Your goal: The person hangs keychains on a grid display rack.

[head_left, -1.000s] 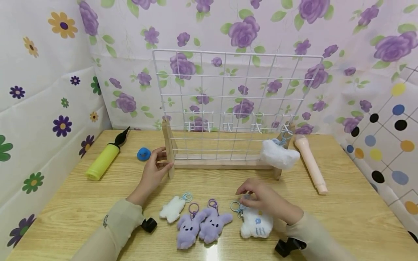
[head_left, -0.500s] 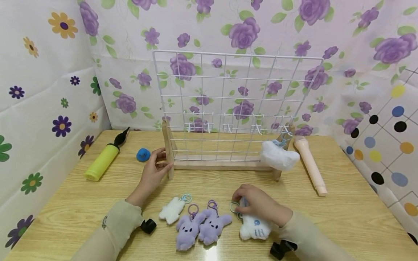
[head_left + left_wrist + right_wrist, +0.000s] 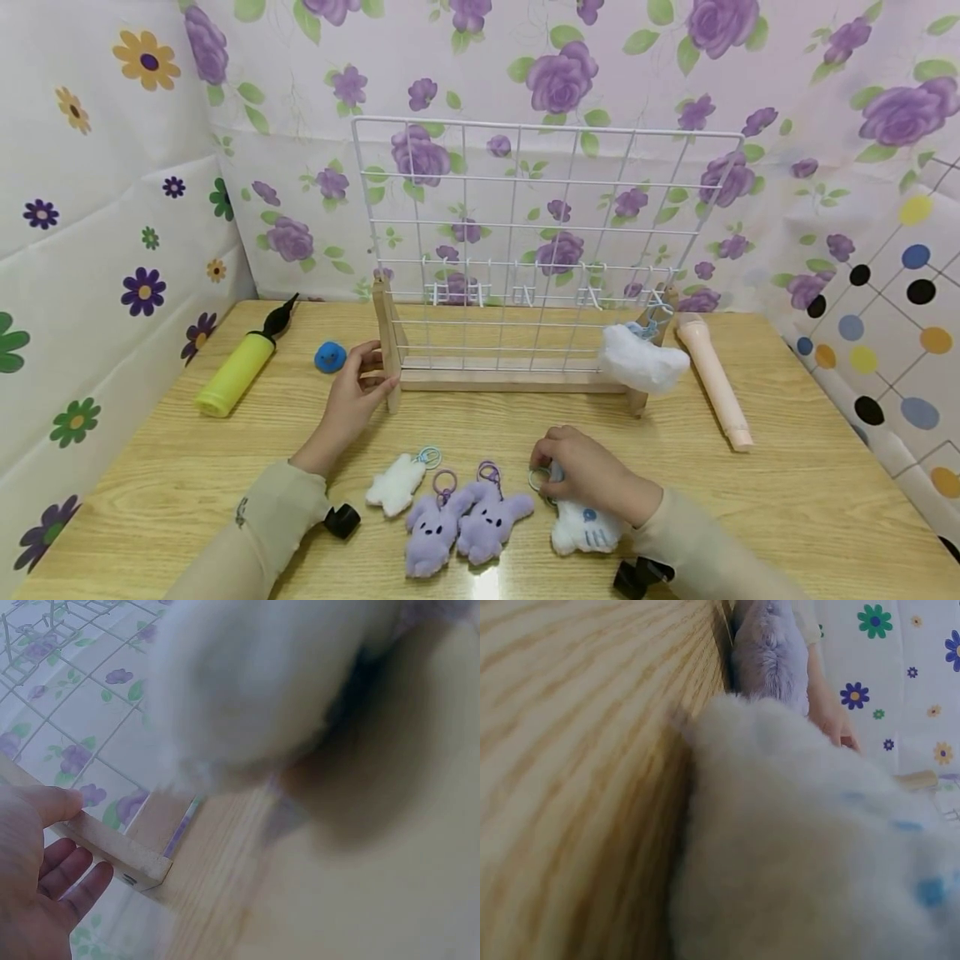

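Note:
In the head view my left hand [image 3: 356, 395] holds the left wooden foot [image 3: 386, 346] of a white wire grid rack [image 3: 525, 321]. The left wrist view has the thumb on one side of that wood and the fingers on the other. Over a white plush keychain [image 3: 585, 527] with blue markings, my right hand [image 3: 596, 472] pinches its top end near the pale ring [image 3: 538, 479]; the fingertips are partly hidden. White plush [image 3: 780, 847] fills much of the right wrist view. To its left lie two purple bunny keychains [image 3: 431, 533] and a smaller white plush keychain [image 3: 396, 485].
A white plush [image 3: 643, 358] hangs at the rack's right end. Several white hooks [image 3: 525, 293] sit along the grid. A yellow-green hand pump [image 3: 238, 371] and a blue toy duck [image 3: 330, 357] lie left, a pale pink tube [image 3: 712, 379] right, all on the wooden table [image 3: 465, 425].
My right hand has come down and slightly left onto the top of the white plush keychain, its fingers closing near the ring. The left hand stays at the rack's foot.

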`<state>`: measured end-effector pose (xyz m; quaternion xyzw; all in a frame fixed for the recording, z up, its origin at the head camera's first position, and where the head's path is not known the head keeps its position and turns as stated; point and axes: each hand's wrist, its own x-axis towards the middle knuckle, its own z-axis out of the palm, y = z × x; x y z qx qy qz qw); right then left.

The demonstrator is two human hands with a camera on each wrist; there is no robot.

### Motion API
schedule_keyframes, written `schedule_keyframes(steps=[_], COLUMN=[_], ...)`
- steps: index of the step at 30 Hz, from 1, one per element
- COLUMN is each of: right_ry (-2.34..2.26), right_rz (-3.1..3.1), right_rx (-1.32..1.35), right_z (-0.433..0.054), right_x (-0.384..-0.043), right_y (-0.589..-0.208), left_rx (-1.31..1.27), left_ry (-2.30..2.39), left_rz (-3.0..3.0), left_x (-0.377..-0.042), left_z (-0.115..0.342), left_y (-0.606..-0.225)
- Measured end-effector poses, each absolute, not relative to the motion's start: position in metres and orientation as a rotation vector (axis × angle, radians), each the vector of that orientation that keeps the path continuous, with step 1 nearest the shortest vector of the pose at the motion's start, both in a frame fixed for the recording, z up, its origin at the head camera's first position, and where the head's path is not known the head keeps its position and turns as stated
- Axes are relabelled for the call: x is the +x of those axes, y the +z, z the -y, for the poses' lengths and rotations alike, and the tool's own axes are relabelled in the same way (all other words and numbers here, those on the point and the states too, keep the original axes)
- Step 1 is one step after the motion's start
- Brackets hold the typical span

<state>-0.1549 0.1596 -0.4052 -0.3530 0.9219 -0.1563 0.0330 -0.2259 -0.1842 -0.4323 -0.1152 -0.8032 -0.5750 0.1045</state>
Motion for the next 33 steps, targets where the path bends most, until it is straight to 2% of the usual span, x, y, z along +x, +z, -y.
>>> schedule_keyframes(steps=[18,33], right_ry=[-0.547,-0.617], right_rz=[-2.809,-2.805], right_rx=[-1.050,-1.201], right_z=[-0.161,-0.169], right_x=[-0.156,-0.156], right_y=[-0.408,-0.403], left_rx=[-0.343,-0.340], left_ry=[-1.676,-1.666], left_rz=[2.372,2.378], left_x=[-0.226,-0.226], left_z=[0.184,0.184], left_y=[-0.434,-0.432])
